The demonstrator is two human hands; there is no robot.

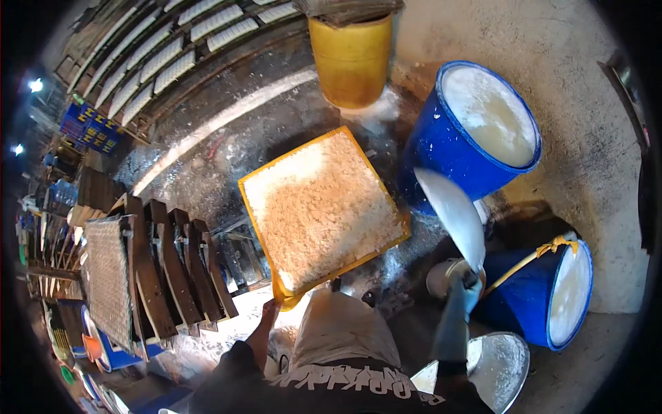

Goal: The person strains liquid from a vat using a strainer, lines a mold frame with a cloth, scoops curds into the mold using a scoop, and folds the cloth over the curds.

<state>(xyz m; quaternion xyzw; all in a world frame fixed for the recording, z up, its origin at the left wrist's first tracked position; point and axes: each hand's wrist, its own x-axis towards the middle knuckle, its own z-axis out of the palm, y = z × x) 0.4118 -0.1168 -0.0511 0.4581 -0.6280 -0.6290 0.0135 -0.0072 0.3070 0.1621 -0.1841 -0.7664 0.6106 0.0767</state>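
A square yellow-rimmed tray (394, 243) is in front of me, full of a pale, crumbly, grainy mass (321, 207). My left hand (270, 312) is closed at the tray's near left corner. My right hand (467, 286), which looks gloved, grips a shiny, shallow metal scoop or bowl (452, 210) by its near end. That metal piece is tilted and stands beside the tray's right side, in front of a blue barrel (431, 141) with whitish, partly frothy contents. Under my right hand is a small pale bucket (441, 277), partly hidden.
A second blue barrel (520, 293) leans at the right, with a stick (512, 272) tied in yellow cloth by it. A metal basin (503, 369) lies near my right side. A yellow barrel (353, 62) stands at the back. Wooden frames (162, 276) stack at left; racks of white slabs (217, 26) lie beyond.
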